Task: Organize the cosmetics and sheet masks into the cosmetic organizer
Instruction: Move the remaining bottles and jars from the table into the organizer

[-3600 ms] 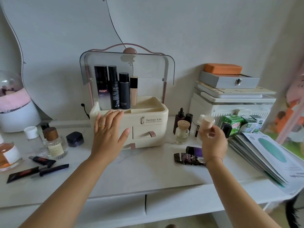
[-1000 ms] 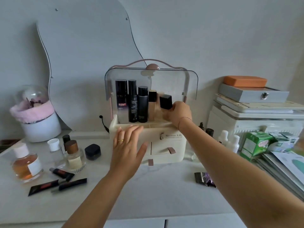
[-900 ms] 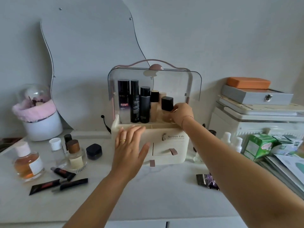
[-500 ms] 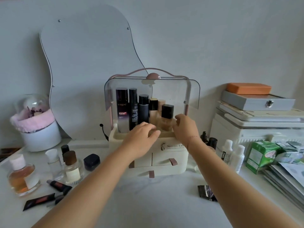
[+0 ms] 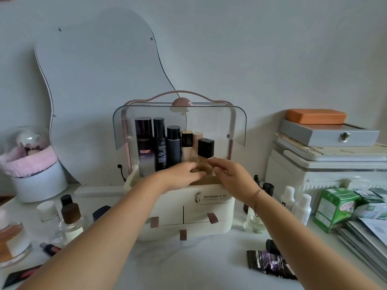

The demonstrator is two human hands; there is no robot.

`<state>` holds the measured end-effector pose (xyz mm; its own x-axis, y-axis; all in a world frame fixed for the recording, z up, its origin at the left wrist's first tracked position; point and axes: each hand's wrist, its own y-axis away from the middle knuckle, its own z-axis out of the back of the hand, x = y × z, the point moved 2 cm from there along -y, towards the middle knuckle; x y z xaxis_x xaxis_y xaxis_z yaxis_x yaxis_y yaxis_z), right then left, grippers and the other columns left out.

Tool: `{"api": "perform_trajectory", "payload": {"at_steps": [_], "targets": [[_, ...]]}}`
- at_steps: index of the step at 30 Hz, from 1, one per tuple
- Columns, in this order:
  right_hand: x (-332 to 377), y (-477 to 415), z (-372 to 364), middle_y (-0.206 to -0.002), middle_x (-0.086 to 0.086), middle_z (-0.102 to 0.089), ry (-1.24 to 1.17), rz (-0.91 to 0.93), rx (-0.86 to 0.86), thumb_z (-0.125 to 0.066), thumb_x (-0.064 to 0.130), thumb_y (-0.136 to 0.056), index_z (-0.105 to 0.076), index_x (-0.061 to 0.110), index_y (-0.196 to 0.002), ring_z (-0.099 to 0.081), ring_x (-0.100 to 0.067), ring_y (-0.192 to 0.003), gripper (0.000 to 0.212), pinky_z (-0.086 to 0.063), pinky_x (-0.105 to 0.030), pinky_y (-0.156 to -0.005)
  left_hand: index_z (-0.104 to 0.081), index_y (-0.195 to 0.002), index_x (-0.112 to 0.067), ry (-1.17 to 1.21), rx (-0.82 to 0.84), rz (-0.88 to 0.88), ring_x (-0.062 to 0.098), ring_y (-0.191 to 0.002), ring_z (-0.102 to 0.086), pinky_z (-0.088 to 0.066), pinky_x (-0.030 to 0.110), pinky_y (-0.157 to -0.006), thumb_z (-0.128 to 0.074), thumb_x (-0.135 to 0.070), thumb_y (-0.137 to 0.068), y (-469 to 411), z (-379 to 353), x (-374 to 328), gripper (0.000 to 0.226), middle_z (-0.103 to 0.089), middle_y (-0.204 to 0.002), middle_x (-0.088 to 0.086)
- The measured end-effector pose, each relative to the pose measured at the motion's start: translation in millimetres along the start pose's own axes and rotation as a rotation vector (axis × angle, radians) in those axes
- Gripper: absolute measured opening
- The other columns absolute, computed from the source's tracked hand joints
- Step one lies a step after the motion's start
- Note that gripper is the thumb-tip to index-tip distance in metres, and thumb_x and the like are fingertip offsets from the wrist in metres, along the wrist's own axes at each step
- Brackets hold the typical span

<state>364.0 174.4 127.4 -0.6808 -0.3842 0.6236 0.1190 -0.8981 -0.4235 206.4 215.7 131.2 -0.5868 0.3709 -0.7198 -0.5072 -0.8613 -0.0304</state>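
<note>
The cream cosmetic organizer (image 5: 209,208) stands mid-table with its clear lid (image 5: 236,126) raised. Several dark and beige bottles (image 5: 160,143) stand upright in a row in its top tray. At the row's right end is a glass foundation bottle (image 5: 205,148) with a square black cap. My left hand (image 5: 182,175) wraps the bottle's lower left side. From the right, my right hand (image 5: 229,174) pinches its base. The bottle's lower half is hidden behind my fingers. Sheet masks (image 5: 368,237) lie stacked at the right edge.
Perfume bottles (image 5: 70,220) and small tubes (image 5: 50,249) lie left of the organizer. Dropper and white bottles (image 5: 287,198), a purple-black tube (image 5: 270,265) and green boxes (image 5: 335,206) sit to its right. A white storage box (image 5: 326,168) with a grey case stands behind them.
My right hand carried the foundation bottle into the top tray beside the other bottles. My left hand rose from the drawer front into the tray and closed on the bottle.
</note>
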Motion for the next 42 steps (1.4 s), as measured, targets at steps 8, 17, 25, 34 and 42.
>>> {"api": "perform_trajectory", "payload": {"at_steps": [8, 17, 25, 34, 42], "targets": [[-3.5, -5.6, -4.9, -0.126, 0.004, -0.06, 0.1, -0.096, 0.023, -0.037, 0.023, -0.099, -0.047, 0.031, -0.134, -0.051, -0.017, -0.12, 0.037, -0.027, -0.039, -0.11, -0.035, -0.14, -0.038, -0.001, 0.047, 0.017, 0.009, -0.131, -0.036, -0.029, 0.022, -0.101, -0.047, -0.048, -0.092, -9.0, -4.3, 1.4, 0.051, -0.038, -0.146, -0.009], [-5.6, -13.8, -11.2, -0.127, 0.0, -0.06, 0.099, -0.142, 0.044, -0.039, 0.029, -0.098, -0.045, 0.026, -0.135, -0.054, -0.022, -0.118, 0.038, -0.038, -0.045, -0.104, -0.04, -0.137, -0.04, 0.033, 0.015, 0.023, 0.01, -0.131, -0.036, -0.028, 0.029, -0.108, -0.04, -0.061, -0.088, -10.4, -3.7, 6.6, 0.054, -0.042, -0.144, -0.011], [-3.5, -20.6, -12.8, -0.142, -0.002, -0.049, 0.155, -0.18, 0.11, -0.037, 0.033, -0.098, -0.034, 0.02, -0.144, -0.046, -0.022, -0.129, 0.047, -0.037, -0.04, -0.108, -0.054, -0.124, -0.039, -0.017, -0.082, 0.017, 0.009, -0.119, -0.048, -0.037, 0.029, -0.099, -0.039, -0.066, -0.085, -10.4, -2.5, 12.2, 0.05, -0.055, -0.129, -0.012], [-1.5, -24.6, -13.5, -0.116, -0.002, -0.058, 0.282, -0.172, 0.184, -0.032, 0.042, -0.097, -0.052, 0.025, -0.121, -0.056, -0.023, -0.105, 0.036, -0.043, -0.048, -0.096, -0.057, -0.12, -0.034, -0.101, -0.114, 0.069, 0.011, -0.108, -0.049, -0.035, 0.029, -0.086, -0.03, -0.077, -0.079, -10.8, -1.8, 14.4, 0.065, -0.056, -0.126, -0.007], [-4.7, -28.4, -16.9, -0.119, 0.0, -0.057, 0.359, -0.16, 0.222, -0.025, 0.055, -0.094, -0.046, 0.04, -0.126, -0.054, -0.021, -0.109, 0.041, -0.043, -0.045, -0.094, -0.06, -0.116, -0.028, -0.077, -0.172, 0.059, 0.011, -0.101, -0.054, -0.036, 0.027, -0.077, -0.024, -0.079, -0.078, -6.7, 0.3, 11.8, 0.074, -0.061, -0.11, -0.008]]}}
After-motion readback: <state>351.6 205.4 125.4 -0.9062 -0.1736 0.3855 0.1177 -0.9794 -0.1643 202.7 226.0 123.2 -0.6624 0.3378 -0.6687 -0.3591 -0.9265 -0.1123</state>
